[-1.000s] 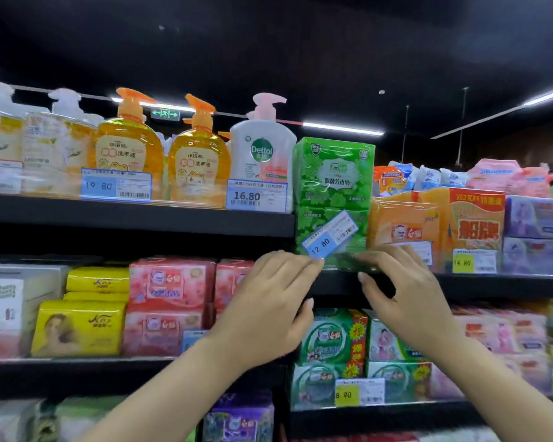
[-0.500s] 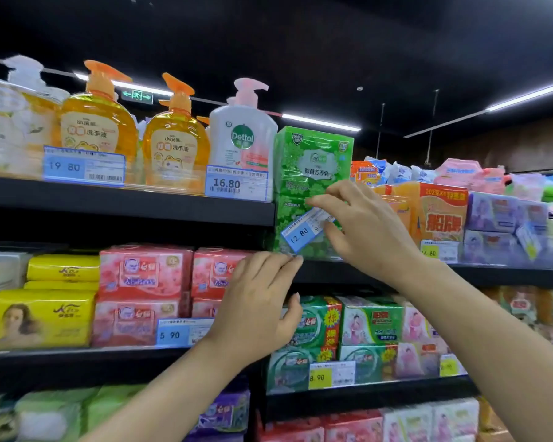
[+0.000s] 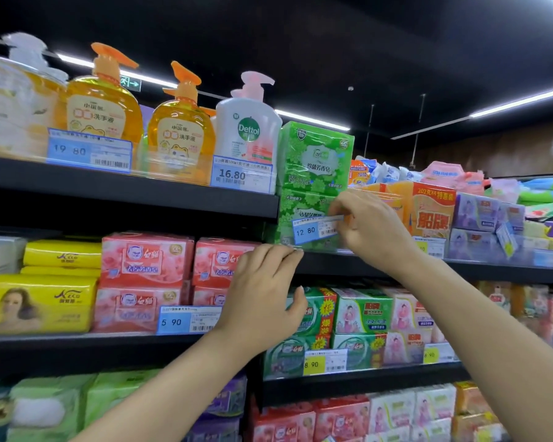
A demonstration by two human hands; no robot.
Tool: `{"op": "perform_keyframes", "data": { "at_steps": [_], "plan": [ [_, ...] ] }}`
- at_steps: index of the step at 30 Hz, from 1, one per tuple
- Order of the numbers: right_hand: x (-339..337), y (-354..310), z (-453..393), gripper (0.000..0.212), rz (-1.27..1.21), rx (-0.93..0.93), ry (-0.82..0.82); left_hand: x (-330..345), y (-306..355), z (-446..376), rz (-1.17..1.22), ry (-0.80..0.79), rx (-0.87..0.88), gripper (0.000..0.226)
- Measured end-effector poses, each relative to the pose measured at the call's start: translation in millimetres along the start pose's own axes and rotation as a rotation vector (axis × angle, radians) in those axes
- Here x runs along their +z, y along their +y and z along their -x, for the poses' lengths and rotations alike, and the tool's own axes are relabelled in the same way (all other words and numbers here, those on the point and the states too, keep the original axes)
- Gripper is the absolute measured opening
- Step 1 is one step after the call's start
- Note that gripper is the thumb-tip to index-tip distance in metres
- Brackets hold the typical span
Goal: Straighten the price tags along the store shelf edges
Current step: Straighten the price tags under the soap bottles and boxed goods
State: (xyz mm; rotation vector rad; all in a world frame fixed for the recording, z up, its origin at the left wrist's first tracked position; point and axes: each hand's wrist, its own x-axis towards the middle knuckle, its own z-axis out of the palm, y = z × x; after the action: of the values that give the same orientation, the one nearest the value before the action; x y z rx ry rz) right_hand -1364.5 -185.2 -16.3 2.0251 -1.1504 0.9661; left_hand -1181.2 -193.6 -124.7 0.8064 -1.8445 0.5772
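A blue-and-white price tag marked 12.80 (image 3: 310, 230) sits in front of the green soap packs (image 3: 313, 161), close to level. My right hand (image 3: 369, 229) pinches the tag's right end between thumb and fingers. My left hand (image 3: 264, 290) is just below, its straight fingertips touching the clear strip on the black shelf edge (image 3: 348, 264) under the tag. Other tags stand along the edges: 19.80 (image 3: 88, 153), 16.80 (image 3: 241, 177), 5.90 (image 3: 187, 319) and a yellow 8.90 (image 3: 324, 362). A blue tag (image 3: 505, 239) at the right hangs tilted.
Orange hand-wash bottles (image 3: 104, 113) and a white Dettol bottle (image 3: 248, 129) stand on the top shelf. Pink soap packs (image 3: 146, 282) and yellow packs (image 3: 42, 303) fill the middle shelf at left. An orange soap pack (image 3: 433, 212) is right of my right hand.
The 12.80 tag has gone from steeply tilted to nearly level under my right hand's pinch. My left hand stays at the shelf edge below it. The view has shifted closer.
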Motion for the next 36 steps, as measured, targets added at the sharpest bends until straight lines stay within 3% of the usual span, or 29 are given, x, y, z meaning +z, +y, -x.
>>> {"op": "perform_keyframes", "data": {
  "at_steps": [10, 36],
  "plan": [
    [16, -2, 13, 0.022, -0.107, 0.152, 0.053, -1, -2, 0, -0.001, -0.024, 0.017, 0.048],
    [32, -24, 34, 0.034, -0.001, 0.120, 0.068, -7, 0, -1, -0.026, -0.075, 0.007, 0.050]
  ]
}}
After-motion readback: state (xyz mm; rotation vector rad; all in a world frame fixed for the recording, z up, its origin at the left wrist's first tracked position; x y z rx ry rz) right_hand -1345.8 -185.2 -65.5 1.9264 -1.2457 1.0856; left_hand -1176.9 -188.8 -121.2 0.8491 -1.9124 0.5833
